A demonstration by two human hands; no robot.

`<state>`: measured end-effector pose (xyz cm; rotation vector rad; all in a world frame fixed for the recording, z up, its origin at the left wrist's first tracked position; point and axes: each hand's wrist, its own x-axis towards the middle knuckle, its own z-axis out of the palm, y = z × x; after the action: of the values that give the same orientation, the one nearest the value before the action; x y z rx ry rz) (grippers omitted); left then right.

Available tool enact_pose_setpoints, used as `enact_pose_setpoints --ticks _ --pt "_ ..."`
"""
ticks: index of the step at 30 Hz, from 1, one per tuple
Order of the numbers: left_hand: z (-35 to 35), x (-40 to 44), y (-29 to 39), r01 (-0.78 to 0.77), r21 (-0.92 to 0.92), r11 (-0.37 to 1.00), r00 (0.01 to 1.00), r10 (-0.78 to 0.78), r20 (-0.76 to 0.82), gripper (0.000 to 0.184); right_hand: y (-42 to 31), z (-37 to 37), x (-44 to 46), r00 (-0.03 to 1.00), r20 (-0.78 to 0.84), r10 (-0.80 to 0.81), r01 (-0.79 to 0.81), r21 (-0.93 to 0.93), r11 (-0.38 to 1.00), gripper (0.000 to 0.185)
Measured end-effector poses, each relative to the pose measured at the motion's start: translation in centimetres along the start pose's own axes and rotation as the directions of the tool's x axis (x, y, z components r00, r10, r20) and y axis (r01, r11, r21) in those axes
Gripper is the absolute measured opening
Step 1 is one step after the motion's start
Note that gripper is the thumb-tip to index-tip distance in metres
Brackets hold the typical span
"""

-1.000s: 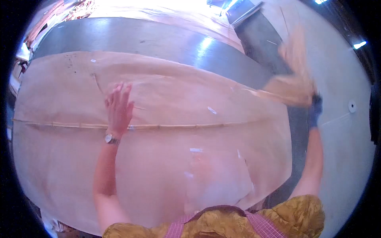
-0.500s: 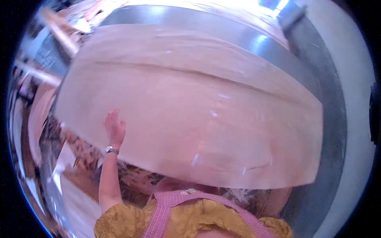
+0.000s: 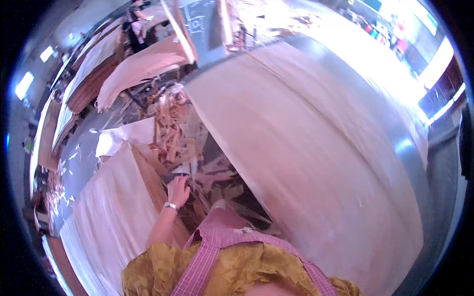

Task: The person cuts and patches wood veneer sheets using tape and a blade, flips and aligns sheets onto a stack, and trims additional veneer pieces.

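My left hand (image 3: 178,190), with a watch (image 3: 171,205) on its wrist, hangs beside the near edge of a tall stack of wood veneer sheets (image 3: 106,202). Its fingers are loosely bent and apart, and no held object shows in them. Below and beyond the fingers lie torn veneer scraps (image 3: 173,130). To the right, a large pale veneer sheet (image 3: 301,133) covers most of a metal-topped table (image 3: 402,145), with a long crease along its far side. My right hand is out of the picture.
More veneer stacks (image 3: 89,81) line the left side, and curved sheets (image 3: 140,64) lie further back. A white piece (image 3: 126,135) rests behind the near stack. Another person (image 3: 137,22) stands far off at the upper left. Scraps litter the floor.
My view has swung left, bringing the veneer stacks and scraps into sight. My left hand has gone from over the large sheet to beside the near stack.
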<state>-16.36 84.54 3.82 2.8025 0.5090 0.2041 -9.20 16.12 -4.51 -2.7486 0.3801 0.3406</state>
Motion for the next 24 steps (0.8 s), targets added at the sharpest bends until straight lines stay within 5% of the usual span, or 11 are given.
enact_pose_setpoints --ticks 7,13,22,24 --pt "-5.4 9.0 -16.7 0.182 -0.092 0.979 0.981 -0.175 0.079 0.043 -34.1 7.8 8.8 0.929 0.209 -0.306 0.323 -0.051 0.945 0.033" --pt "-11.3 22.1 -29.4 0.153 -0.125 0.980 0.975 -0.170 -0.144 0.046 -57.3 15.3 10.9 0.804 0.424 -0.417 0.485 -0.059 0.873 0.034" --pt "-11.7 45.2 -50.8 0.133 -0.277 0.952 0.970 -0.182 -0.161 0.049 -79.1 34.7 12.8 0.555 0.805 -0.211 0.523 -0.140 0.841 0.035" --pt "-10.5 48.3 -57.9 0.166 -0.247 0.955 0.984 -0.177 -0.022 0.049 -82.4 37.2 12.5 0.522 0.841 -0.141 0.459 -0.138 0.878 0.035"
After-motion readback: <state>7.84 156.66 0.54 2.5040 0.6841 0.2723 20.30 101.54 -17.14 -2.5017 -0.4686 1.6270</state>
